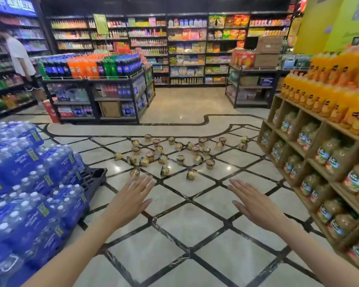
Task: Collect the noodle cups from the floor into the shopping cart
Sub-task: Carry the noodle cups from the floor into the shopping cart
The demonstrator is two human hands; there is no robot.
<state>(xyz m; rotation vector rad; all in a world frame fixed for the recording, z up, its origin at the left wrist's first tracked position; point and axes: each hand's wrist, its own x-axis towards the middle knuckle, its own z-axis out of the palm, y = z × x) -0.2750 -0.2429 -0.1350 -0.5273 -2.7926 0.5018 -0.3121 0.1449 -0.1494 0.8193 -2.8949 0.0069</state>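
A: Where are the cups?

B: Scattered over the floor, in a loose patch across the middle of the aisle, well ahead of both hands. Some stand upright, some lie on their sides. The nearest one sits just past the left fingertips in the view; it is partly hidden by them, so I cannot tell whether it is upright.

A: And the cart?

B: I cannot find it anywhere in this view.

A: The hands, then?

B: The left hand is stretched forward, palm down, fingers straight and slightly spread, holding nothing. The right hand mirrors it: flat, fingers straight and close together, thumb out to the side, nothing in it. Both hang above the tiles, apart from each other.

A: What lies around them?

B: To the left, stacked packs of water bottles on a dark pallet. To the right, a wooden rack with jars in its cubbies and orange juice bottles on top. Beyond the cups stands a dark shelf topped with soda bottles, and a wall of stocked shelving runs behind it. At far left a person in a white shirt stands by the drinks.
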